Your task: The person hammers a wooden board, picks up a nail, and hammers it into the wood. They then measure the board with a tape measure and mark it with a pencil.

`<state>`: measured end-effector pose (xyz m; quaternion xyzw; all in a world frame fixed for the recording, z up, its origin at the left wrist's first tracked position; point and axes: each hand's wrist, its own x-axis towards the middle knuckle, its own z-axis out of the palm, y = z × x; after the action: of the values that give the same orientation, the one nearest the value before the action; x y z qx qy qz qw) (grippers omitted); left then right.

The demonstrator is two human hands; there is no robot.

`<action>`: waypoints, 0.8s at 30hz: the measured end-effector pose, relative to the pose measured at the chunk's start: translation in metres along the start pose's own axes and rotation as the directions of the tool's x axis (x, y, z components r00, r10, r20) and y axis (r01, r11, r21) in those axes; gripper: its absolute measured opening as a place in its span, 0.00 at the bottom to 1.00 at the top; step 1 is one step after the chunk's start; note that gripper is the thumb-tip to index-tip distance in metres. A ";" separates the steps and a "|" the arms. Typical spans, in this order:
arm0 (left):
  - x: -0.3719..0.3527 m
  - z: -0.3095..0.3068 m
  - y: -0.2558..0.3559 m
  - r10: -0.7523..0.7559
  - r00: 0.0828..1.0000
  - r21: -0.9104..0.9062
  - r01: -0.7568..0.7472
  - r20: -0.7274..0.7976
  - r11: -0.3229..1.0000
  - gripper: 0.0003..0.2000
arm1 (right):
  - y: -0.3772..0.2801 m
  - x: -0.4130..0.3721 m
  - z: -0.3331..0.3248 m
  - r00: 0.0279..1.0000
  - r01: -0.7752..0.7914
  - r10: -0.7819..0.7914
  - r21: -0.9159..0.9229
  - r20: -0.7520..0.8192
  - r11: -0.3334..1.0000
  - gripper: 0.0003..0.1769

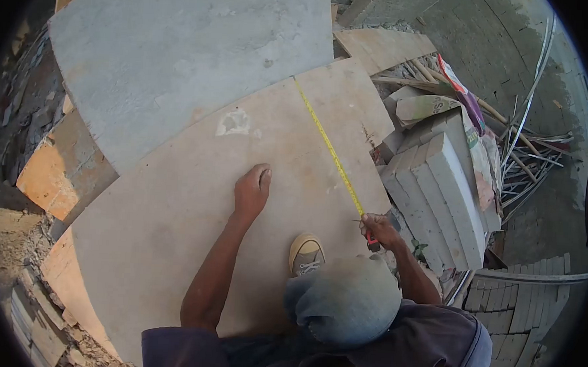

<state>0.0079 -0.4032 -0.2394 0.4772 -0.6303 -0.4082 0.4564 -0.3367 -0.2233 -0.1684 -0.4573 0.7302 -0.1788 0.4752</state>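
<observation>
My right hand (381, 232) is wrapped round a red and black tape measure (373, 241) near the right edge of the tan board (151, 236). From it the yellow tape blade (329, 145) runs up and to the left across the board, its far end at the edge beside the grey sheet (194, 58). Over the middle of the board is my left hand (252, 189), its fingers curled closed; whether anything small is inside cannot be made out. A shoe (306, 254) rests on the board between my arms, beside my bent knee (351, 299).
Stacked pale blocks (433, 191) stand close to the right of the board, with a torn sack (470, 119) over them. Sticks and metal strips (535, 156) lie farther right. Rubble and board pieces (55, 177) border the left side.
</observation>
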 end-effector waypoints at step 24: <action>-0.003 0.020 -0.005 0.179 0.978 0.471 -0.209 0.109 0.857 0.04 | 0.026 0.077 -0.060 0.962 -0.236 0.200 -0.193 -0.187 0.952 0.21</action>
<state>-0.0097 -0.4001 -0.2500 0.4969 -0.7702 -0.2056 0.3431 -0.4114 -0.2849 -0.1983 -0.4056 0.8281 -0.0827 0.3780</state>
